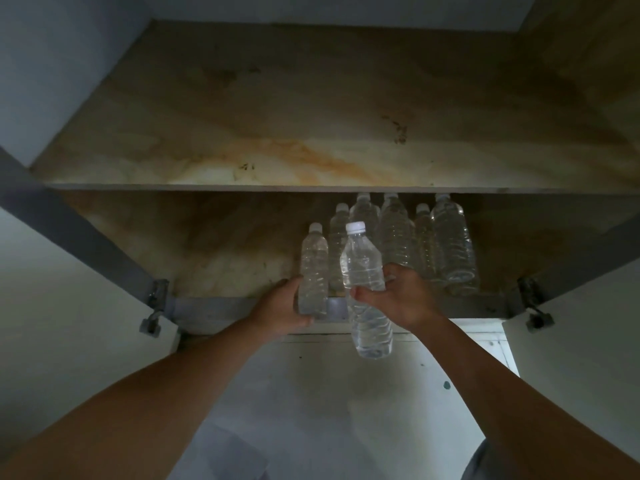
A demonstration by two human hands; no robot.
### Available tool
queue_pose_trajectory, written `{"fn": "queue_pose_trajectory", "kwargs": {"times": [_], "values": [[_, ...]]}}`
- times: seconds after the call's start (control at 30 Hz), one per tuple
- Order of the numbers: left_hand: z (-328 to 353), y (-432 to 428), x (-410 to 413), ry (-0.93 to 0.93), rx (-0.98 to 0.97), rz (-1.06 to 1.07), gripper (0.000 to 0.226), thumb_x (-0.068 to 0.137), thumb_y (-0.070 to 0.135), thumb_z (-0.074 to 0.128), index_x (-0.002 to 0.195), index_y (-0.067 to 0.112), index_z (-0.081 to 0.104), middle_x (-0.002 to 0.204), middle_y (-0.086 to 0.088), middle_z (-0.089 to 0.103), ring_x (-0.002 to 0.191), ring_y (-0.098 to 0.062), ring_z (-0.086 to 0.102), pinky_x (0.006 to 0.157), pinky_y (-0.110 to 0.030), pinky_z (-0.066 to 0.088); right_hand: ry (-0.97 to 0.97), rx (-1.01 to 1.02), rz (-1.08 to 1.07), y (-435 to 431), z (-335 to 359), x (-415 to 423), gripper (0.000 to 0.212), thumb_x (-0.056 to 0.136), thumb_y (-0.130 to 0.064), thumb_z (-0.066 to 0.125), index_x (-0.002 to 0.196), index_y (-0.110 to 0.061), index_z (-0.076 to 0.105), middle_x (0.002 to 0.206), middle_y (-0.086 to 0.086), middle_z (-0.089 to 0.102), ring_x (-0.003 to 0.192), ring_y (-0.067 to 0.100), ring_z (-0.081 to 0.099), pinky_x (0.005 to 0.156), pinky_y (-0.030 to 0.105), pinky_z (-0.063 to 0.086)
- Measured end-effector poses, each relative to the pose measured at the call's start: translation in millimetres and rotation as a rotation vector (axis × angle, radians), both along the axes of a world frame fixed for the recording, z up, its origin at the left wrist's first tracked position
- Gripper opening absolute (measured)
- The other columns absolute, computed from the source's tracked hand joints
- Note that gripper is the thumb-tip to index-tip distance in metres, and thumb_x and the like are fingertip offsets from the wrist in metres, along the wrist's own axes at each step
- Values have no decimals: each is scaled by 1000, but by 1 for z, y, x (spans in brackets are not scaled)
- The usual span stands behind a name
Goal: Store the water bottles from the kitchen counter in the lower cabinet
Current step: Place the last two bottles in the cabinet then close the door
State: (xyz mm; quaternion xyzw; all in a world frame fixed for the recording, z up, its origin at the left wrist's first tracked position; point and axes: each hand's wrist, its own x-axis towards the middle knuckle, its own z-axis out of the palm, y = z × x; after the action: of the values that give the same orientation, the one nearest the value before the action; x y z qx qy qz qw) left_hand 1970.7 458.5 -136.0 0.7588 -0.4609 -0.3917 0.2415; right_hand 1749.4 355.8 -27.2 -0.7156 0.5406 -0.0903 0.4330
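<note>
Our left hand (282,303) wraps a clear plastic water bottle with a white cap (313,268) at the lower cabinet's front edge (242,306). Our right hand (398,294) grips another clear bottle (367,292), raised. Five stored bottles (450,240) crowd behind, their caps partly hidden under the stained shelf (311,147).

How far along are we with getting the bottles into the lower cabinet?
Done: five water bottles already stand on the cabinet's bottom shelf, under the bare upper shelf. In hand: the left hand is setting one bottle at the shelf's front edge; the right hand holds another bottle, not yet inside. Left: placing both. The counter is out of view, so any remaining bottles cannot be counted.
</note>
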Motion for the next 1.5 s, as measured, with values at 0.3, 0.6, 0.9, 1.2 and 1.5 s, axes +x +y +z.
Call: {"fn": "queue_pose_trajectory", "kwargs": {"times": [0.3,0.6,0.9,1.2,1.5], "values": [[-9,-22,4,-19,-133,132,74,63,43,86,130,26,62,111,5,75,95,-14,72,89,-37,59,4,-3,-46,-4,-3,2,36,67,-54,86,84,-36,60,82,-21,65,74,-1,63,62,20,43],[-5,-49,12,42,-141,172,59,75,16,87,129,20,63,112,3,75,100,-15,72,95,-41,58,83,-36,-9,-8,-6,-11,41,68,-64,81,91,-39,59,78,-29,58,71,-5,60,62,18,43],[28,-33,1,120,-128,194,25,83,29,79,105,26,68,94,-5,76,85,-21,73,86,-39,59,44,-37,-62,-8,-10,13,47,63,-61,84,93,-29,68,86,-14,70,79,8,68,72,28,53],[41,0,15,-289,-68,-55,36,95,37,66,125,17,66,118,-2,69,108,-22,65,86,-28,49,90,-129,31,-15,0,62,37,68,-65,79,78,-35,60,80,-15,67,73,8,66,65,25,52],[30,31,55,-749,-121,-157,70,87,64,17,116,23,65,111,0,71,100,-22,65,81,-36,53,356,-255,105,-73,-20,138,67,72,-82,48,96,-20,58,82,-4,63,78,17,65,76,32,56]]}}
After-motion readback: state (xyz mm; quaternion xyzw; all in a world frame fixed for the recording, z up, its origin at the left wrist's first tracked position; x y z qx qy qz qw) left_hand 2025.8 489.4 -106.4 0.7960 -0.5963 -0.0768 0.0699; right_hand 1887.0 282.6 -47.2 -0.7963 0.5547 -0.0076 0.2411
